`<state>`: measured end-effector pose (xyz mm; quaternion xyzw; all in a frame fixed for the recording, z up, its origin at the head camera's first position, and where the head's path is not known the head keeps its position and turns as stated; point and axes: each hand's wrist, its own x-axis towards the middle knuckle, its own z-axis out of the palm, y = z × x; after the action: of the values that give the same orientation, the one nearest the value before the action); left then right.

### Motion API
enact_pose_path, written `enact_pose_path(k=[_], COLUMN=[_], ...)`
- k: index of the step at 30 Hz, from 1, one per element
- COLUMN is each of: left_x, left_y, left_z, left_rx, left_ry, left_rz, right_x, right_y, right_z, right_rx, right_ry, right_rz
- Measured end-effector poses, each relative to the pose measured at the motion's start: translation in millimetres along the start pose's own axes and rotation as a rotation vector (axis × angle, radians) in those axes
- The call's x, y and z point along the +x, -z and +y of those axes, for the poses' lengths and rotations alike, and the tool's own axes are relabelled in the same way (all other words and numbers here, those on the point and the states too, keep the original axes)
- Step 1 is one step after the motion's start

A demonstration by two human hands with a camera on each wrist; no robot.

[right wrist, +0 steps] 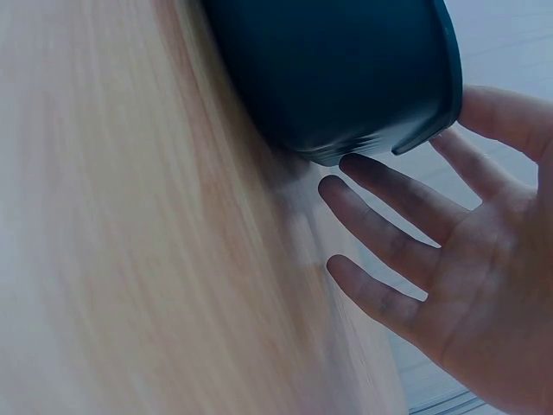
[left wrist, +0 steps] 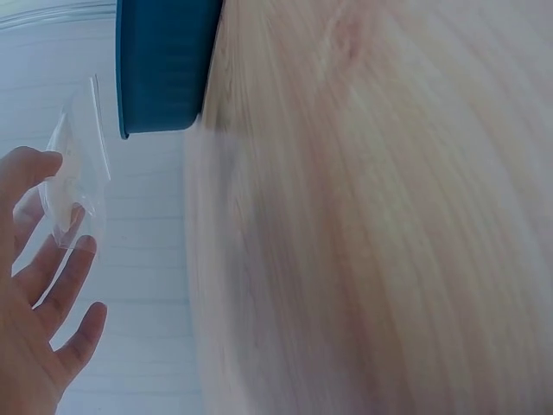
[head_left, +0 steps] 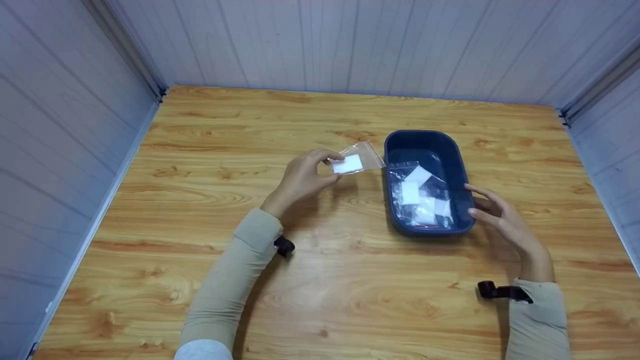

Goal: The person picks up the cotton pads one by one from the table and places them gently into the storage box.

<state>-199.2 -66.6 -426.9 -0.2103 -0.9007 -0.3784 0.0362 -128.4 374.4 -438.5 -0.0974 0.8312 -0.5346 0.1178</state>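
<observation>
My left hand point(head_left: 305, 172) pinches a small clear zip bag point(head_left: 372, 157) between thumb and fingers. A flat white piece point(head_left: 348, 164) lies inside the bag. The bag's far corner overlaps the left rim of a dark blue plastic bin point(head_left: 452, 147) in the head view. Several more clear bags point(head_left: 437, 187) with white pieces lie in the bin's nearer part. At the bin's right side, my right hand point(head_left: 507, 222) has its thumb and index fingertip at the rim. Its other fingers point(right wrist: 380, 229) spread loosely beside the outer wall, fairly straight in the right wrist view.
The bin stands on a wood-grain table point(head_left: 360, 290). Pale panelled walls point(head_left: 325, 45) rise behind the table and on both sides. Each wrist wears a small black camera, one on the left sleeve point(head_left: 255, 235) and one on the right sleeve point(head_left: 542, 310).
</observation>
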Motion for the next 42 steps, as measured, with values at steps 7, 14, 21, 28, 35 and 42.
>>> enact_pose_path(k=[7,14,21,28,35,42], left_x=[1.0,6.0,9.2,12.6,16.4,18.7], left_y=[-2.1,-4.5,-8.9,-13.3,-16.6,-21.4], left_z=[8.2,15.7,24.0,32.1,40.4,47.5], left_rx=[-0.023,-0.049,-0.045,-0.058,-0.071,-0.098], left_ry=[-0.011,-0.055,-0.096,-0.138,-0.154,-0.171], left_rz=[0.009,0.033,0.049,0.045,0.039,0.039], right_x=[-2.8,-3.0,-0.7,0.3,-0.3,-0.4], right_y=[0.9,2.2,1.3,0.2,0.8,0.4], right_z=[-0.6,-1.7,-1.3,-0.6,-0.3,-0.5], right_rx=[-0.021,-0.057,-0.040,-0.036,-0.033,-0.037], right_ry=[-0.010,0.007,0.017,0.036,0.038,0.035], right_rz=[-0.002,0.010,-0.001,0.000,-0.003,-0.003])
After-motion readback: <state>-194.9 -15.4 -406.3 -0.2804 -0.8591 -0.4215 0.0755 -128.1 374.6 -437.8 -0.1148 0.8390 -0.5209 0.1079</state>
